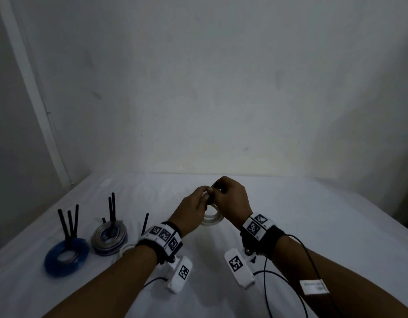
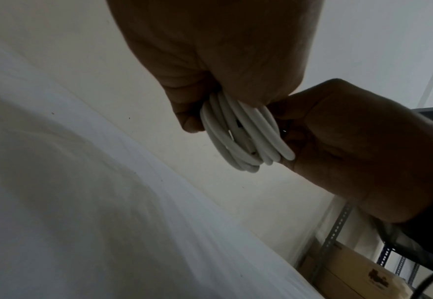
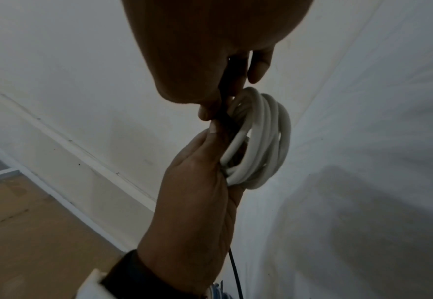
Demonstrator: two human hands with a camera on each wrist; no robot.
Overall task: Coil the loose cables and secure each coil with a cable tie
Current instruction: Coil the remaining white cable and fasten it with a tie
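- Nearest the viewer, both wrists wore marker-covered bands, and both hands met above the white-covered tabletop (image 1: 290, 214), holding the white coil (image 1: 212, 218) up off it.
- The left hand (image 1: 194, 208) was curled round one side of the white coil, fingers closed on the bunched loops.
- The right hand (image 1: 231, 200) pinched a black cable tie (image 3: 223, 101) against the top of the white coil; whether the tie was already threaded through its head could not be told from these dim views.
- The white coil looked light, smooth and springy, so its loops would probably fan apart if the grip eased; the best hold was likely across all strands at once, just beside the tie.
- Left of the white coil, on the tabletop, lay a silver-grey coil (image 1: 109, 239) and, farther left, a blue coil (image 1: 66, 257), each with black tie tails standing up.
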